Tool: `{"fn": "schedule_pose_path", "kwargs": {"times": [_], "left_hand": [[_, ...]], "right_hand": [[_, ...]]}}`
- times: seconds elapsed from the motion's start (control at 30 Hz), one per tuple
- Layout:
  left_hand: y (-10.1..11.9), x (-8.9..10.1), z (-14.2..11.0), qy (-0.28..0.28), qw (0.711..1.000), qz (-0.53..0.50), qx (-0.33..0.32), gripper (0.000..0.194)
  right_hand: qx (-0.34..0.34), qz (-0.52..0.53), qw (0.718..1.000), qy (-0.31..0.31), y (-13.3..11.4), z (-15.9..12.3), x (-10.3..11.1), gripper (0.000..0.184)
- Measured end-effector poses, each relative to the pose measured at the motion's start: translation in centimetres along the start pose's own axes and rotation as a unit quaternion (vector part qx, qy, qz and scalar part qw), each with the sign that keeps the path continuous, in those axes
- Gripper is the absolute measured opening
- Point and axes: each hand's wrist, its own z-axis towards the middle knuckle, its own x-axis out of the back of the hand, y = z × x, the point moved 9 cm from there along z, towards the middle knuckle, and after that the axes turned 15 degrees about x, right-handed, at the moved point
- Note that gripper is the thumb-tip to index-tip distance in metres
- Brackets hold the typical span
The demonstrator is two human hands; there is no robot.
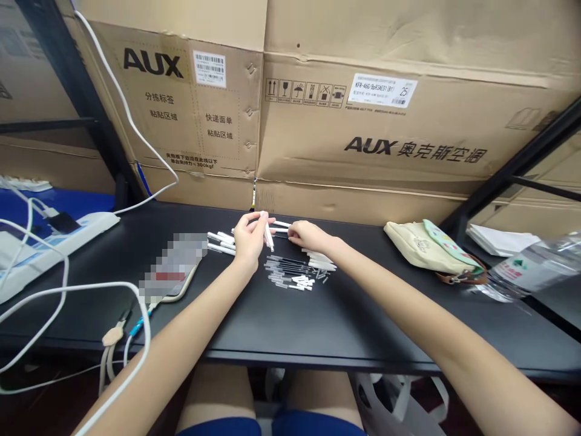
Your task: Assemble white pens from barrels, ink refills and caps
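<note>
My left hand (249,237) pinches a slim white plastic tube (269,236), which stands tilted between its fingertips. My right hand (308,236) rests low on the black desk (290,327), its fingertips close to a white tube (281,224) lying at the far side. Left of my hands lies a small group of white tubes (221,242). Below them is a loose pile of thin dark-and-clear pen refills (284,266). Short white pieces (302,283) lie at its near end, and more white tubes (321,260) lie beside it.
A phone (172,269), its screen pixelated, lies left of the hands with a cable attached. Farther left are a white power strip (59,242) and loose white cables. A beige cloth pouch (426,248) and a clear plastic bag (531,266) lie right. Cardboard boxes (363,121) stand behind.
</note>
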Motion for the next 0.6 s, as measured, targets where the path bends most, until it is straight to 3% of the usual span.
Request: {"fn": "schedule_pose_path", "kwargs": {"times": [0.13, 0.23, 0.3, 0.37, 0.43, 0.47, 0.53, 0.6], "left_hand": [[0.3, 0.2, 0.1, 0.009, 1.000, -0.003, -0.006, 0.021], [0.7, -0.2, -0.1, -0.005, 1.000, 0.009, -0.020, 0.020], [0.6, -0.9, -0.4, -0.030, 0.999, 0.036, -0.027, 0.020], [0.1, -1.9, -0.8, -0.069, 0.995, 0.075, -0.020, 0.022], [-0.8, -3.1, -1.1, -0.116, 0.986, 0.116, 0.000, 0.023], [-1.3, -3.6, -1.4, -0.140, 0.981, 0.136, 0.009, 0.024], [-1.9, -4.5, -1.8, -0.175, 0.969, 0.172, 0.016, 0.024], [-2.1, -5.0, -2.2, -0.193, 0.961, 0.199, 0.009, 0.022]], "right_hand": [[0.003, 0.018, 0.999, 0.045, -0.1, -0.8, 1.5, 0.010], [-0.013, 0.103, 0.987, 0.122, 0.4, -2.9, 3.3, 0.014], [-0.061, 0.296, 0.917, 0.261, 1.8, -5.4, 4.5, 0.017], [-0.112, 0.457, 0.799, 0.373, 3.3, -7.9, 4.4, 0.025], [-0.146, 0.558, 0.697, 0.426, 4.0, -9.7, 3.6, 0.029], [-0.156, 0.592, 0.660, 0.435, 4.0, -10.2, 3.1, 0.029], [-0.167, 0.630, 0.624, 0.432, 3.6, -10.6, 2.3, 0.029], [-0.168, 0.635, 0.624, 0.423, 3.2, -10.7, 2.0, 0.028]]}}
